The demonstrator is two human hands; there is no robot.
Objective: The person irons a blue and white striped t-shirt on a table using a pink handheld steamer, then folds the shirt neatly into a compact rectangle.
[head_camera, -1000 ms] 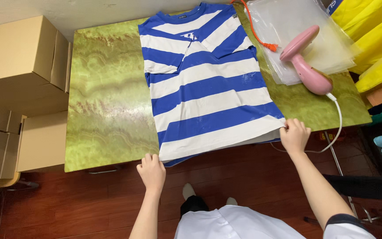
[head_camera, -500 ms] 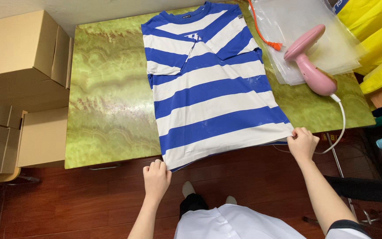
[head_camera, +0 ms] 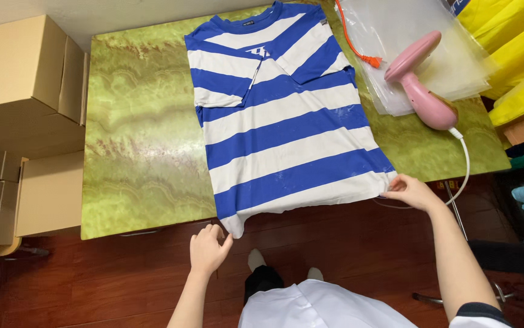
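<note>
A blue and white striped T-shirt (head_camera: 286,127) lies flat on a green marbled table (head_camera: 140,152), sleeves folded inward, its hem hanging a little over the near edge. My left hand (head_camera: 208,249) pinches the hem's lower left corner just below the table edge. At the lower right corner of the hem, my right hand (head_camera: 410,191) grips the fabric.
A pink handheld steamer (head_camera: 420,85) with a white cord lies on clear plastic bags (head_camera: 395,30) at the table's right. An orange cord (head_camera: 353,42) runs beside the shirt. Cardboard boxes (head_camera: 25,73) stand at the left, yellow fabric (head_camera: 511,48) at the right, red wood floor below.
Both hands have moved slightly toward me, drawing the shirt's hem down past the table edge. The shirt lies flatter and more stretched.
</note>
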